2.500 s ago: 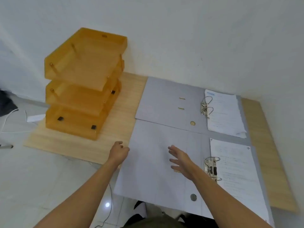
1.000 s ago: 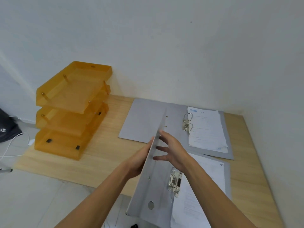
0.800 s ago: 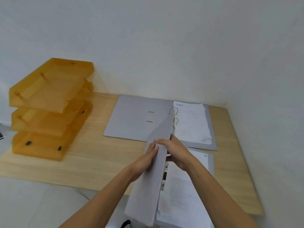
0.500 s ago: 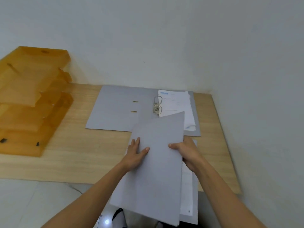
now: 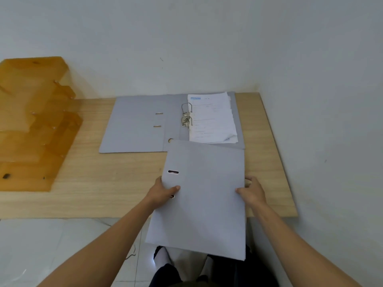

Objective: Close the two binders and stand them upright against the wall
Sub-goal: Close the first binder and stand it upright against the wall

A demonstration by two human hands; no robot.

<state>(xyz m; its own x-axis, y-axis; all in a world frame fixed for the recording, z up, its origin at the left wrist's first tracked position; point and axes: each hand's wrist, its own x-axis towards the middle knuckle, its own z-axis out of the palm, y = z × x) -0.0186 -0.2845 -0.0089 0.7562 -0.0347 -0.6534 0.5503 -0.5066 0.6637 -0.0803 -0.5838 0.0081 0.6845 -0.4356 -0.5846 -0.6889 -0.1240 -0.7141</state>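
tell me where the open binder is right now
In the head view the open binder lies flat at the back of the desk, against the wall, right of the orange trays.

Both forearms bare to the frame edge, no sleeves visible in head view. Left hand [image 5: 161, 193]: bare, no ring, watch or glove visible; thumb and part of the fingers show, the rest hidden. Right hand [image 5: 251, 191]: bare as well, no jewellery visible, thumb and knuckles show. Wrists plain, no bands or straps. Lower body, bottom centre: dark, near-black trousers [image 5: 228, 272] over the legs, fabric detail too dim to tell. A pale, off-white patch of cloth [image 5: 186, 256] sits between the dark areas; can't tell what garment it is. No markings or logos legible on any clothing.
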